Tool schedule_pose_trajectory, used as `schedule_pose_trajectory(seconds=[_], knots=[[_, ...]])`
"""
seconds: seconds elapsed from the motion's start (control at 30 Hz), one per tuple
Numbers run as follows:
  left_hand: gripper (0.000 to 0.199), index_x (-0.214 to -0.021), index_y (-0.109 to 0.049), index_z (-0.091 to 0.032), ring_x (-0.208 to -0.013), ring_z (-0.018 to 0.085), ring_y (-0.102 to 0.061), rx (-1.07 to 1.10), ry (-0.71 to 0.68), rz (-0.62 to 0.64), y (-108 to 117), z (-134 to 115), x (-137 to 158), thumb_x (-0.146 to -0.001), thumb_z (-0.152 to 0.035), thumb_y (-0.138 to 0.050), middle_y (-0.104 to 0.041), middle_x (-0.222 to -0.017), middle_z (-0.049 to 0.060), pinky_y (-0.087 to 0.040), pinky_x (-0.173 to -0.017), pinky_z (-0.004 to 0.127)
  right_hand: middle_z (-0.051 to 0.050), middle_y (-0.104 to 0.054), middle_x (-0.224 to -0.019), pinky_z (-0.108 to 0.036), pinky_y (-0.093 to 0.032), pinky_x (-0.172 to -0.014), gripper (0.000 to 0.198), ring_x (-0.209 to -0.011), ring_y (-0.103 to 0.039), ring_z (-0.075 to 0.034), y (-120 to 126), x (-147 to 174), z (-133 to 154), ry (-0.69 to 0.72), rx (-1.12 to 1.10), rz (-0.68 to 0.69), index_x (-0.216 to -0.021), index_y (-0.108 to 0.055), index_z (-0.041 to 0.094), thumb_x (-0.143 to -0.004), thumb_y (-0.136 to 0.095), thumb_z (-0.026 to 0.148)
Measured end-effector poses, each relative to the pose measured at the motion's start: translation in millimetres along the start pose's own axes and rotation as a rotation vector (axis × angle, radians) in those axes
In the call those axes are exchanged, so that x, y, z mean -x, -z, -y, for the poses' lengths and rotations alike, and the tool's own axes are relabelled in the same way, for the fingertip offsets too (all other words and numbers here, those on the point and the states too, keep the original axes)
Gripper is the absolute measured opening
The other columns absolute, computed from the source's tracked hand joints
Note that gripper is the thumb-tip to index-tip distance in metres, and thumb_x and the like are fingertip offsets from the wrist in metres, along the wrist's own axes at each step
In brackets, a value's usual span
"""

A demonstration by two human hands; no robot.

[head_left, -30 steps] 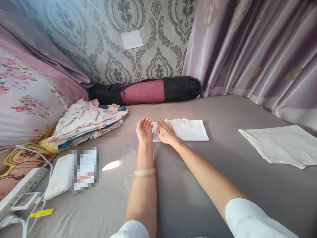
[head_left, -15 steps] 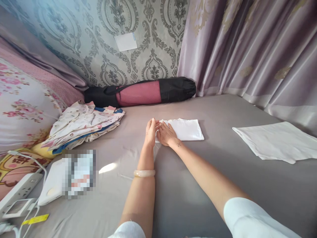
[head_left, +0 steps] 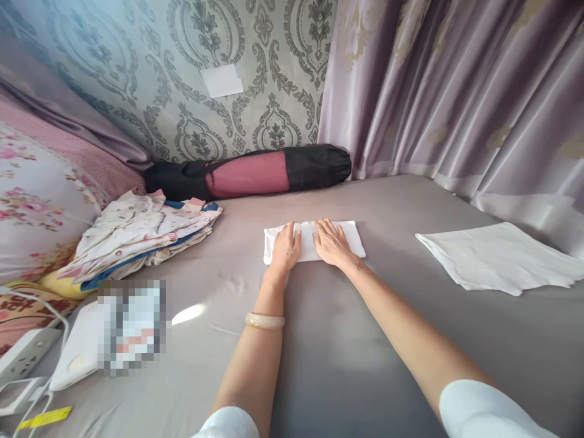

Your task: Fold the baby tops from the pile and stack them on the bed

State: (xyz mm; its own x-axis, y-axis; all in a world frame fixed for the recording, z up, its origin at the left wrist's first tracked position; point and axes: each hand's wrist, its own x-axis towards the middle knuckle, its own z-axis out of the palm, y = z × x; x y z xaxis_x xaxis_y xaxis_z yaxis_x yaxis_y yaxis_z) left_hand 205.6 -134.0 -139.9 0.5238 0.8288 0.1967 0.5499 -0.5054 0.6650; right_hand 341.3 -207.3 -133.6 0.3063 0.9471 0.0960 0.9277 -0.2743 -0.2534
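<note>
A white cloth (head_left: 307,246), folded into a long flat rectangle, lies on the grey bed sheet (head_left: 356,340). My left hand (head_left: 286,246) rests on its left part with the fingers stretched out, pointing away from me. Palm down, my right hand (head_left: 332,243) presses on the cloth right of the middle, fingers spread. Neither hand grips anything. Parts of the cloth are hidden beneath both hands. Further right, a second white cloth (head_left: 497,255) lies flat and folded, apart from my hands.
Against the wall lies a black and pink rolled bag (head_left: 249,173). A pile of clothes (head_left: 137,231) sits at the left beside a floral pillow (head_left: 27,207). Nearer are a white box-like device (head_left: 82,347), a power strip (head_left: 27,356) and cables. Curtains (head_left: 410,91) hang at the right.
My hands have moved apart: the right one shifted right along the cloth, and the left one turned from its edge onto the cloth's left part. The view has shifted slightly.
</note>
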Motion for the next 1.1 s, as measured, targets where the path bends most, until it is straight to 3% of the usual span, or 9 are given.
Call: schedule_pose_trajectory(seconds=[0.13,0.27,0.5,0.7,0.87,1.1], knots=[[0.05,-0.147,-0.042,-0.017,-0.149,0.027,-0.025,-0.355,-0.035,0.128,-11,-5,3,-0.102,-0.037,-0.032,-0.038,-0.157,0.01,-0.018,-0.121,0.05,-0.011,-0.031,-0.16,-0.047,-0.017,-0.121,0.055,-0.149,-0.024,-0.026,-10,3,-6,0.048,0.03,-0.026,-0.15,-0.041,0.013,-0.101,-0.023,0.032],[0.052,-0.148,-0.043,-0.02,-0.148,0.028,-0.028,-0.476,-0.029,0.145,-16,-5,3,-0.102,-0.042,-0.029,-0.036,-0.158,0.009,-0.022,-0.12,0.05,-0.01,-0.034,-0.159,-0.047,-0.019,-0.12,0.054,-0.148,-0.027,-0.026,-15,3,-8,0.049,0.038,-0.047,-0.15,-0.042,0.015,-0.101,-0.025,0.031],[0.049,-0.144,-0.047,-0.02,-0.146,0.029,-0.031,-0.416,-0.04,0.107,-15,-4,2,-0.101,-0.04,-0.035,-0.041,-0.155,0.012,-0.023,-0.119,0.05,-0.01,-0.032,-0.16,-0.046,-0.019,-0.12,0.056,-0.148,-0.025,-0.025,-9,3,-10,0.03,-0.013,-0.013,-0.151,-0.039,0.013,-0.101,-0.022,0.032],[0.051,-0.142,-0.049,-0.015,-0.146,0.031,-0.031,-0.417,0.054,-0.055,-14,-3,2,-0.1,-0.04,-0.032,-0.045,-0.151,0.018,-0.016,-0.12,0.053,-0.016,-0.033,-0.159,-0.047,-0.011,-0.122,0.059,-0.149,-0.024,-0.026,-5,3,-20,-0.124,0.064,-0.082,-0.15,-0.038,0.004,-0.101,-0.022,0.033],[0.056,-0.145,-0.044,-0.013,-0.146,0.032,-0.031,-0.475,0.075,0.047,-14,0,2,-0.101,-0.042,-0.027,-0.04,-0.154,0.018,-0.019,-0.119,0.054,-0.014,-0.034,-0.158,-0.046,-0.014,-0.121,0.061,-0.148,-0.024,-0.025,-11,4,-24,-0.115,0.066,-0.045,-0.15,-0.037,0.004,-0.102,-0.019,0.037],[0.058,-0.146,-0.043,-0.01,-0.146,0.032,-0.03,-0.473,0.087,0.071,-10,-4,2,-0.101,-0.042,-0.025,-0.038,-0.155,0.019,-0.019,-0.119,0.053,-0.014,-0.034,-0.158,-0.045,-0.015,-0.121,0.06,-0.148,-0.026,-0.025,-11,3,-25,-0.111,0.063,-0.043,-0.15,-0.038,0.006,-0.102,-0.019,0.036]])
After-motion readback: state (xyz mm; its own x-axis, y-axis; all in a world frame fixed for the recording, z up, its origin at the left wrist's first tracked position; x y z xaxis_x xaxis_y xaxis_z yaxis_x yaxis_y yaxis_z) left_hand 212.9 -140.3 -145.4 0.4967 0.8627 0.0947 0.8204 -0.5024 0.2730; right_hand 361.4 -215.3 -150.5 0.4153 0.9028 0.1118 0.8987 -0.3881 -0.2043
